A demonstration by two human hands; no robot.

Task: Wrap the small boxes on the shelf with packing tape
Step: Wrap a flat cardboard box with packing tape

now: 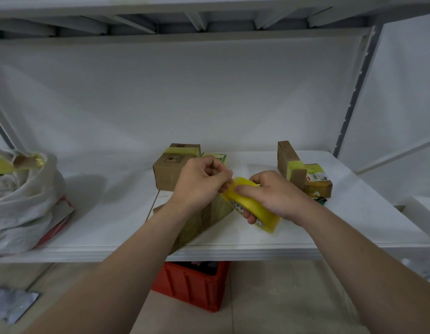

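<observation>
Your right hand grips the tape roll; your left hand pinches its edge. Likely light and stiff, film sticky: hold the rim.

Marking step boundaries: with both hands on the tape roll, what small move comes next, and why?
Probably peel the tape end free: the left hand pinches at the rim of the tape roll the right hand grips, and no strip shows yet.
</observation>
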